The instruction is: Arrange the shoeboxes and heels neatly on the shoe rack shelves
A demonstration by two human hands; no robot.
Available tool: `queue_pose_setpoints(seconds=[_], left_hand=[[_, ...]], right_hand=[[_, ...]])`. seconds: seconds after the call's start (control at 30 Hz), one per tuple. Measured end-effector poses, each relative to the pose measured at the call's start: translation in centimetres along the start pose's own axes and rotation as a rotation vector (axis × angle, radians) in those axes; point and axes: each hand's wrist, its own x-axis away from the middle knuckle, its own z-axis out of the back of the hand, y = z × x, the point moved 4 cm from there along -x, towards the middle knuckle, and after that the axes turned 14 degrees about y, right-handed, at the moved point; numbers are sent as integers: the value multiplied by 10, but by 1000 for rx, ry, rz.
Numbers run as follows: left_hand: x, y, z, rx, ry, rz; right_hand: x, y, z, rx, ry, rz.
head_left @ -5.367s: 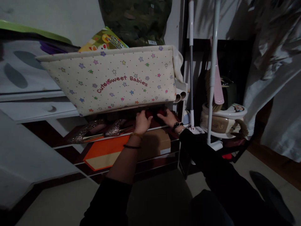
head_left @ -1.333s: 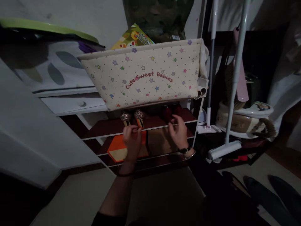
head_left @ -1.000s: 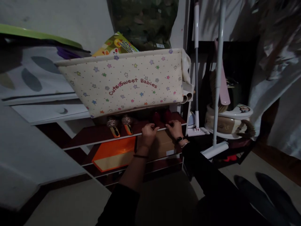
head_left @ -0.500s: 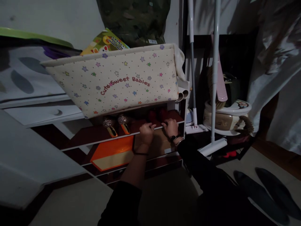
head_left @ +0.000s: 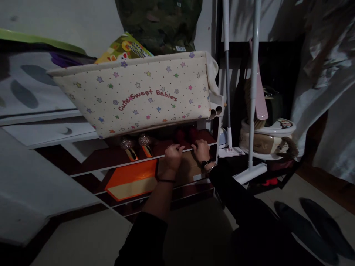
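Observation:
Both my hands are at the front edge of the upper dark red shelf board [head_left: 163, 148]. My left hand [head_left: 173, 155] is closed with its thumb pointing right; whatever its fingers hold, if anything, is hidden. My right hand [head_left: 202, 150], with a watch at its wrist, has its fingers curled in at the same edge, and their contents cannot be made out. Just behind them on the board stand dark red shoes [head_left: 180, 134], dimly lit. To the left sits a pair of glittery-heeled shoes [head_left: 145, 145]. Below my hands lies a brown cardboard box [head_left: 191, 168].
A star-patterned cream fabric bin [head_left: 144, 96] overhangs the shelf. An orange box [head_left: 133, 175] lies on the lower board. At right stand a flat mop [head_left: 230, 150], another white-poled mop [head_left: 252, 173] and a round pot [head_left: 260, 142]. Dark slippers [head_left: 305, 229] lie on the floor.

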Motion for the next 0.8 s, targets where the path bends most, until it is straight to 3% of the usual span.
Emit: queue_pose_setpoints(seconds=[0.4, 0.57, 0.67, 0.8], left_hand=[[-4, 11, 7, -13, -36, 80], [6, 17, 41, 72, 8, 80], [30, 14, 77, 167, 70, 137], [70, 11, 122, 433, 75, 481]], right_hand=[[1, 2, 2, -95, 36, -5], [14, 8, 19, -223, 83, 0], [39, 18, 32, -546, 131, -149], [78, 16, 35, -1138, -6, -522]])
